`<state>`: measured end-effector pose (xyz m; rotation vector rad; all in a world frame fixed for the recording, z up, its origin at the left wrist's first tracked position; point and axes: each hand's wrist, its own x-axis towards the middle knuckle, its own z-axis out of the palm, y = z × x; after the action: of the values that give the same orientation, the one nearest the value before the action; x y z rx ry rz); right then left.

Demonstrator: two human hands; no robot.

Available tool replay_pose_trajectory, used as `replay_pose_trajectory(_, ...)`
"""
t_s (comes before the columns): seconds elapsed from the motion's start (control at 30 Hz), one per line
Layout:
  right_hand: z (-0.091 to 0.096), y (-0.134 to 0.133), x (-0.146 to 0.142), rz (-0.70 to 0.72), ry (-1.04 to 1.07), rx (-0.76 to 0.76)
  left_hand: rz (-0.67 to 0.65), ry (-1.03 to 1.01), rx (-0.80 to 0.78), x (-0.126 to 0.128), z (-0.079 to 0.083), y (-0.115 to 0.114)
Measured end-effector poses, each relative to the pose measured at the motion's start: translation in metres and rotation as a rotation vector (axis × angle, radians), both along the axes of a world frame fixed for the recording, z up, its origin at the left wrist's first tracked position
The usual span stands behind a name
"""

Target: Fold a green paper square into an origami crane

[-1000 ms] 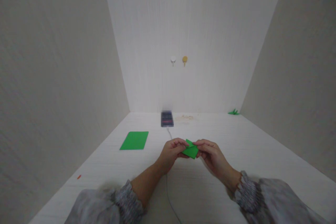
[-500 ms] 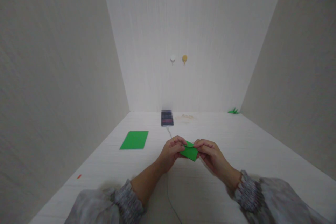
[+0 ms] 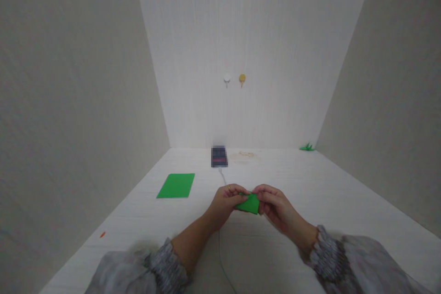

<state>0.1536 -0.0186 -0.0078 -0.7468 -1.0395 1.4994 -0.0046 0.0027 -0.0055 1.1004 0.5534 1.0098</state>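
Between my two hands is a small folded piece of green paper (image 3: pixel 251 205), held above the white table. My left hand (image 3: pixel 225 204) pinches its left side, thumb on top and fingers along the far edge. At the upper right corner, my right hand (image 3: pixel 275 202) grips the paper between thumb and fingers. The fingertips of both hands nearly meet at the far edge and hide part of the folds. A flat green paper square (image 3: pixel 176 185) lies on the table to the left of my hands.
A dark, blurred device (image 3: pixel 219 156) with a pale cable (image 3: pixel 221 248) stands by the back wall. A folded green paper figure (image 3: pixel 307 147) sits in the far right corner. A small orange piece (image 3: pixel 102 234) lies at left. Two hooks, one white (image 3: pixel 226 78), one gold (image 3: pixel 242 78), hang on the wall.
The far edge of the folded paper has been turned over or pressed down, so less shows above my fingers. My fingertips have come closer together.
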Motion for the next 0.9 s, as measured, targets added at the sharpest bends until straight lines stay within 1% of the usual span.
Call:
replay_pose_trajectory(0.13, -0.0024, 0.0014, 0.0017, 0.026, 0.059, -0.01, -0.028, -0.044, -0.047, -0.0006, 0.0012, -0.0024)
replay_pose_trajectory(0.37, -0.0018, 0.0003, 0.0009, 0.052, 0.18, -0.035, -0.055, -0.082, -0.052, 0.0005, 0.0025, -0.0045)
replay_pose_trajectory(0.67, -0.0011, 0.001, 0.0016, 0.093, 0.17, -0.034, -0.102, -0.075, -0.006, -0.0012, 0.0018, -0.0039)
replay_pose_trajectory(0.77, -0.0024, 0.0012, 0.0026, 0.114, 0.162, -0.031, -0.099, -0.057, 0.011, -0.0007, 0.0004, -0.0032)
replay_pose_trajectory(0.9, -0.0037, 0.0006, 0.003, 0.125, 0.165, -0.028, -0.071, -0.035, -0.005, 0.0007, -0.0005, -0.0025)
